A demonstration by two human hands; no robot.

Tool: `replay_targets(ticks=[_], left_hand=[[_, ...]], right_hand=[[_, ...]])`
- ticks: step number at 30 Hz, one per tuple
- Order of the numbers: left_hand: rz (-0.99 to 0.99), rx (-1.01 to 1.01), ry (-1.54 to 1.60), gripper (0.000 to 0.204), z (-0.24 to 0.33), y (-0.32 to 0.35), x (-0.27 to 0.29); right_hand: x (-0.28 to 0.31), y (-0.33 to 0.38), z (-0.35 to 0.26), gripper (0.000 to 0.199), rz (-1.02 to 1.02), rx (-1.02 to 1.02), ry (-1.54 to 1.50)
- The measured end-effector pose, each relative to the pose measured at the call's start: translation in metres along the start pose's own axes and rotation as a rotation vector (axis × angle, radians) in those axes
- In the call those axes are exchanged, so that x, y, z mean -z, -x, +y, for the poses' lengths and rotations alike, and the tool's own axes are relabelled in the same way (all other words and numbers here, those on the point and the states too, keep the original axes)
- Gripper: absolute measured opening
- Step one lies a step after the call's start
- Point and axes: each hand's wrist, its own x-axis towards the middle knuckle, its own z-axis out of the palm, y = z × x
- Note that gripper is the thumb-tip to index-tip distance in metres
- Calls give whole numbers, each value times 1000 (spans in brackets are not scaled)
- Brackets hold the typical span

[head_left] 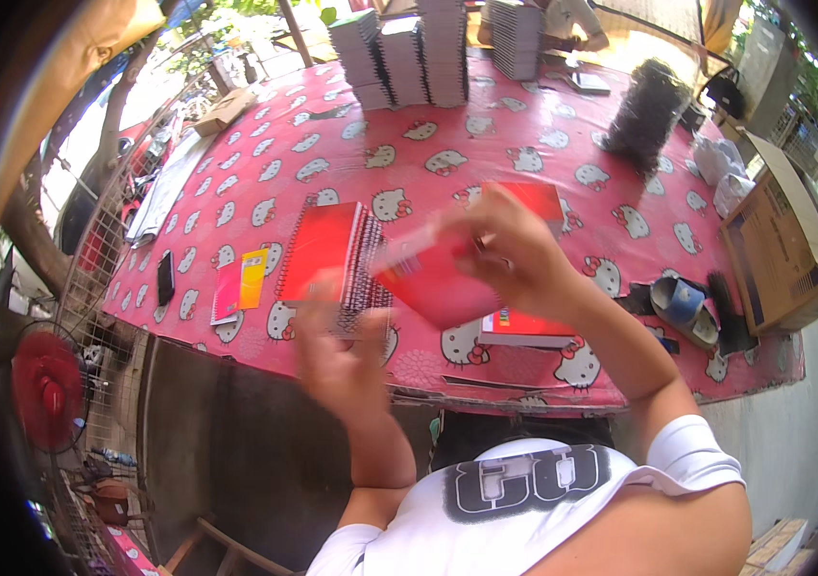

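My right hand [515, 245] is closed on a red notebook [447, 283], tilted above the table and blurred by motion. Whether that notebook has a spiral I cannot make out. My left hand [337, 360], also blurred, hovers near the table's front edge with its fingers apart and nothing visible in them. Just beyond it lie red spiral notebooks [321, 250], side by side or overlapping, with dark wire coils along their right side. Partly hidden by my right hand and the held notebook, a red-covered stack [529, 326] with white page edges rests on the table.
A pink cat-print cloth [447, 163] covers the table. Tall spiral-notebook stacks [399, 62] stand at the back, near another person [572, 24]. A black wire bundle [647, 115], an open carton [783, 240] and a slipper [683, 305] are right; a phone [165, 278] and small notebooks [241, 286] left.
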Motion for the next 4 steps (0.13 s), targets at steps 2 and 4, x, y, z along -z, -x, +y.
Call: replay_targets(ticks=[2, 4], left_hand=[[388, -87, 73, 41, -31, -28, 33], [440, 163, 66, 55, -63, -40, 42]], right_hand=[[-31, -45, -1, 45, 276, -379, -760], [-69, -70, 35, 43, 218, -534, -774]])
